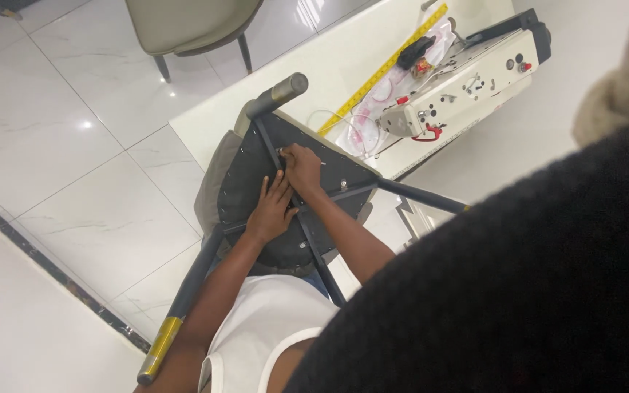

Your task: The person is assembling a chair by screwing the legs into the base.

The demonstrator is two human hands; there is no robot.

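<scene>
Two chairs (285, 189) (one upturned), one sewing machine (460, 91)

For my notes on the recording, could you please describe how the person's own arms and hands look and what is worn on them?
Both arms are bare from the shoulder down, with no sleeves. The person wears a white sleeveless top with a wide armhole. The left hand and the right hand are ungloved. No watch, bracelet or ring shows, though the hands are small in the head view.
</scene>
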